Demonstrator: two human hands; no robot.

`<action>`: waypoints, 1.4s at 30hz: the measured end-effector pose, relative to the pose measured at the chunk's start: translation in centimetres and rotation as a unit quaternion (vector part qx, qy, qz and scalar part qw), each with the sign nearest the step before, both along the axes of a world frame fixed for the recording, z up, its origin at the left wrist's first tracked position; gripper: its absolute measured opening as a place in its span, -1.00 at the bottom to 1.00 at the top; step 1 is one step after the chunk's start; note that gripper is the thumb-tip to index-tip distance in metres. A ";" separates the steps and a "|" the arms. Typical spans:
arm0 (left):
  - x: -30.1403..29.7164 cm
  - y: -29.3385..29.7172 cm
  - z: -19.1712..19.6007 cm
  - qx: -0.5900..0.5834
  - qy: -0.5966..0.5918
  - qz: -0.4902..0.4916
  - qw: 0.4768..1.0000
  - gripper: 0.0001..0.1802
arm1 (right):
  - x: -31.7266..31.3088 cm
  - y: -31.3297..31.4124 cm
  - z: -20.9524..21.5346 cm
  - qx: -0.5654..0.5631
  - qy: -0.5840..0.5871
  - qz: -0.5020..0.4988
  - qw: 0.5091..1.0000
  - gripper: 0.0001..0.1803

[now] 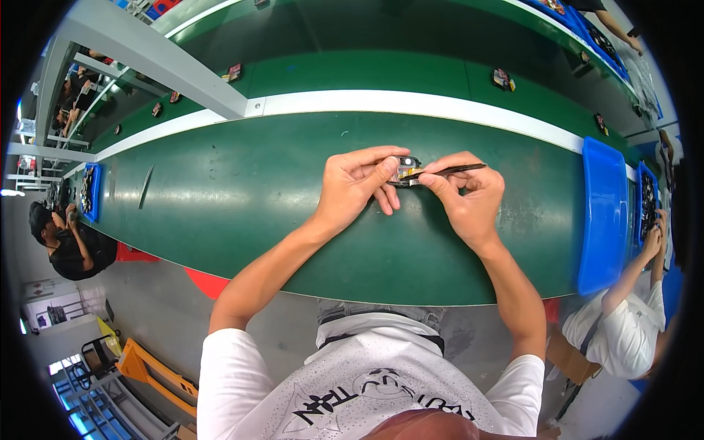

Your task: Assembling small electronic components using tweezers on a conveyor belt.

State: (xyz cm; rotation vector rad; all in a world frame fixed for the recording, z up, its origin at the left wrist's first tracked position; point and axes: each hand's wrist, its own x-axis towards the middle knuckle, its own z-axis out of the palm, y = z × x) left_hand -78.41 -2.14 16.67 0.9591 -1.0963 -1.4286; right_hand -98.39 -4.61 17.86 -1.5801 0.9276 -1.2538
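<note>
White shirt cloth (367, 389) fills the lower edge, nearest the camera, with both bare forearms reaching from its sleeves over a green bench (352, 249). Near the bench's middle, the left hand (356, 180) pinches a small electronic device (405, 173) between thumb and fingers, its dark case showing a lit, coloured inside; the remaining fingers curl below it. Thumb and fingers of the right hand (469, 198) pinch a slim black tool (463, 169), its tip at the device. Both hands partly cover the device, so where exactly the tip touches cannot be told.

To the right, a blue tray (605, 220) stands at the bench's end; well to the left lies a thin strip (146, 185). Behind the hands runs a white rail (411, 103), and a grey post (161, 62) at upper left blocks part of the green surface beyond, where small units (502, 79) sit apart. One co-worker (77, 246) is at far left, beside another blue tray (91, 192); a second co-worker (623, 330) is at far right.
</note>
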 end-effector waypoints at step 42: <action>1.2 -0.1 -0.1 -0.013 -0.034 0.011 0.999 -0.66 | 1.8 0.1 -0.5 -0.309 0.121 -0.021 0.943 -0.84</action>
